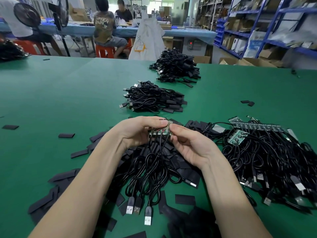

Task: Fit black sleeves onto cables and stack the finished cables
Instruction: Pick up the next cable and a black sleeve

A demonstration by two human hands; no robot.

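Head view: a strip of small circuit boards point(159, 132) with black cables point(151, 167) hanging from it is being pinched between the left hand point(137, 130) and the right hand point(187, 145), above a scatter of flat black sleeves point(185, 170) on the green table point(60, 93). USB plugs point(137, 206) are being left trailing toward the near edge. Unsleeved cables point(267, 160) are being kept heaped to the right. Two finished stacks point(152, 97) and point(176, 67) are being kept beyond the hands. Seated workers point(106, 26) are being shown at a far bench, beside blue shelving point(274, 23).
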